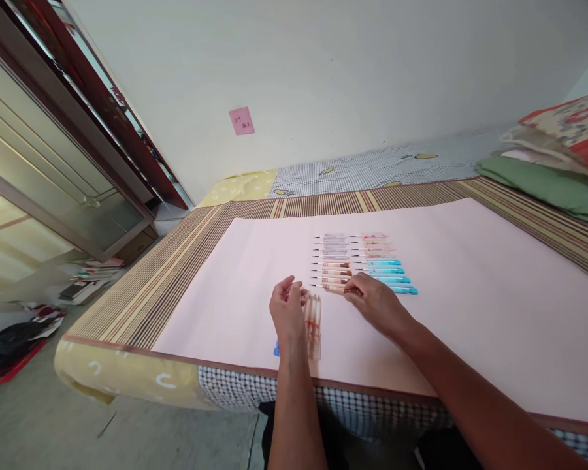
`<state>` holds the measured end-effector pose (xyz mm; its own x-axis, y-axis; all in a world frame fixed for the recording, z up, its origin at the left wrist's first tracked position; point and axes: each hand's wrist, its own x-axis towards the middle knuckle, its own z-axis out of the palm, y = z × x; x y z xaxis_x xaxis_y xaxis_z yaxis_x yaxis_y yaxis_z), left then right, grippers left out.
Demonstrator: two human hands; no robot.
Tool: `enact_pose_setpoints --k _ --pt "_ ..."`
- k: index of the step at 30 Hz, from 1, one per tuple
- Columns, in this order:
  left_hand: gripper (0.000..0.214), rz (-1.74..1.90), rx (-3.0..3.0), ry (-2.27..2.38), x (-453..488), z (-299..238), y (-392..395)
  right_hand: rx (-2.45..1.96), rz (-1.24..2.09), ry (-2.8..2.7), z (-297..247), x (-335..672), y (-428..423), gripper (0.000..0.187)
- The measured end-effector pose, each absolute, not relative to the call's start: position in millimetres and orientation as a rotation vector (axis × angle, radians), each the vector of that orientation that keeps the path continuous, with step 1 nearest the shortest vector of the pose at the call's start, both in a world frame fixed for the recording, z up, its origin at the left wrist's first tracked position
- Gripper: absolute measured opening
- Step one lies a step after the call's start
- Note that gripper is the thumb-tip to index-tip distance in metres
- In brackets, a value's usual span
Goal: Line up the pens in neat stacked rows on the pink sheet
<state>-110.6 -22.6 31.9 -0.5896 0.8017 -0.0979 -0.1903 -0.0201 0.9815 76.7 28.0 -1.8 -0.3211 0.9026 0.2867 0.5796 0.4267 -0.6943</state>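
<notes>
On the pale pink sheet (200, 313) two columns of pens lie in rows. The left column has purple-tinted pens (334, 245) at the far end and brown pens (330, 273) nearer me; pinkish pens (372, 245) and blue pens (392, 280) make up the right column. My right hand (372, 297) pinches the rear end of the nearest brown pen (330, 288), which lies flat on the sheet. My left hand (288, 307) is over the sheet with loosely bent fingers apart, holding nothing visible. Beside it lie several clear pens with reddish marks (313, 326), partly hidden by the hand and wrist.
A small blue object (276, 349) peeks out left of my left wrist. The sheet lies on a striped mat (176, 261) over a bed. Folded green cloth (543, 183) and a patterned pillow (578, 124) are stacked at right. A pink note (242, 121) is on the wall.
</notes>
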Motion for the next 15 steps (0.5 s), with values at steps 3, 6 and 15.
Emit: enact_pose_setpoints --k 3,6,15 --pt "0.033 1.696 0.64 1.499 -109.9 34.8 -24.0 -1.273 0.594 -2.069 -7.3 72.0 28.8 0.01" --pt "0.033 1.699 0.619 1.486 -110.2 35.9 -24.2 -1.293 0.53 -2.113 -11.8 68.3 29.3 0.012" --pt "0.037 1.718 0.596 1.453 -114.5 32.0 -23.6 -1.297 0.458 -2.128 -17.3 67.8 29.9 0.011"
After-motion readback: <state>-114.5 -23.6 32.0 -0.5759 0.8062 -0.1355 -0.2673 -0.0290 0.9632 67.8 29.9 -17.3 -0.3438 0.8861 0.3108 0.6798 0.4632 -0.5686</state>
